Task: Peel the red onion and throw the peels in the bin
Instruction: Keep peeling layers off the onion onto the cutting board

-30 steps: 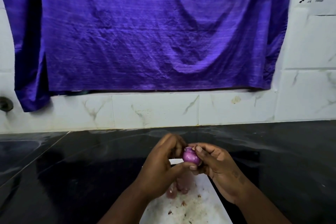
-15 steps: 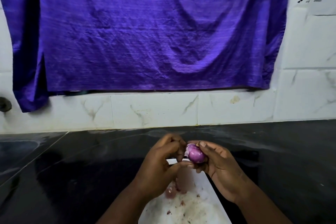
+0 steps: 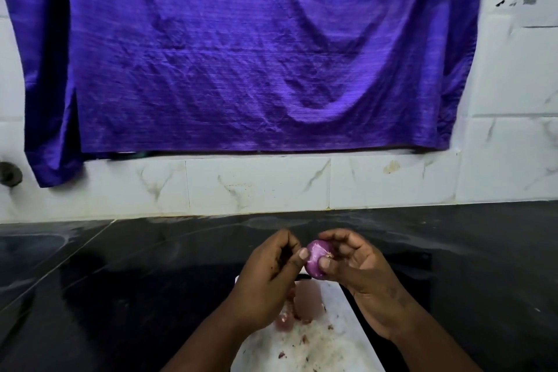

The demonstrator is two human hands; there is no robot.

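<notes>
I have the red onion pinched in my right hand, lifted above the far end of the white board, with the thumb and fingertips wrapped round its right side. My left hand is curled, its thumb tip pressed on the onion's left face; I judge it is working at a skin edge, though I cannot tell whether anything is caught between its fingers. The bulb looks smooth and mostly bare, so it could squirt out of that light pinch if I press too hard, and roll across the black counter. Loose peels and flecks lie on the board beneath; sweeping them carelessly would scatter bits onto the dark stone. No bin is in view. There is open counter left and right, the tiled wall stands well beyond, and the purple cloth hangs clear above.
</notes>
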